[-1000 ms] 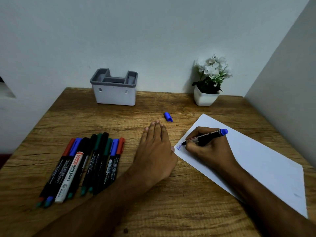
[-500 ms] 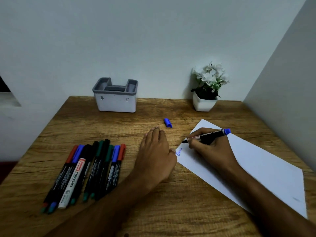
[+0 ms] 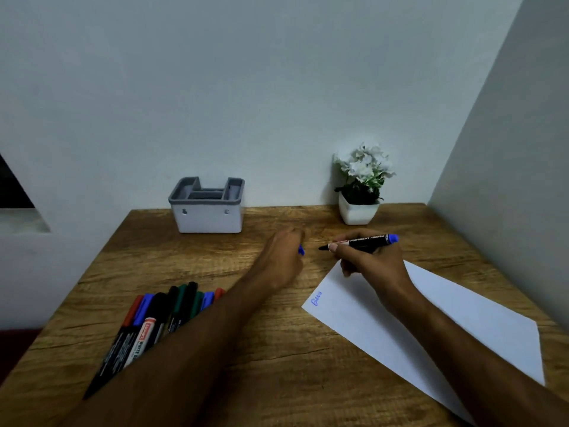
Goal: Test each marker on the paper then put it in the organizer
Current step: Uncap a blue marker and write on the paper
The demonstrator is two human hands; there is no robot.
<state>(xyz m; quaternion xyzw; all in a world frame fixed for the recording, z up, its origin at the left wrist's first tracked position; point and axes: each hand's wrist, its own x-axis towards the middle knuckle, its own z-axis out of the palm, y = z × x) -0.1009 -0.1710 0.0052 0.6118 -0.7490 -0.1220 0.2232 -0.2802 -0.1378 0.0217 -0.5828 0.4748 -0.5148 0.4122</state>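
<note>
Two hands: both have left the paper (image 3: 431, 328) since a second ago and gone toward the far side of the desk (image 3: 277, 365), nearer the organizer (image 3: 207, 211).
Change: the right hand (image 3: 374, 263) has lifted the blue marker (image 3: 358, 241) off the sheet, leaving a short blue scribble (image 3: 316, 298) at the paper's near-left corner; the left hand (image 3: 284, 257), flat on the desk a moment ago, has reached to the blue cap (image 3: 301, 250).
Meaning: the test of this marker looks done, and I judge capping comes next, then the organizer.
Left hand: fingers curled over the cap, which peeps out at its right edge; whether it is pinched already I cannot tell.
Right hand: fingers wrapped round the marker barrel, tip pointing left at the cap, just apart from it.
Marker: in the air, right of the organizer and nearer the person.
Other markers: a row (image 3: 154, 322) in front of the organizer, left of the left forearm, untested.
Organizer: at the back wall, no marker seen in it.
</note>
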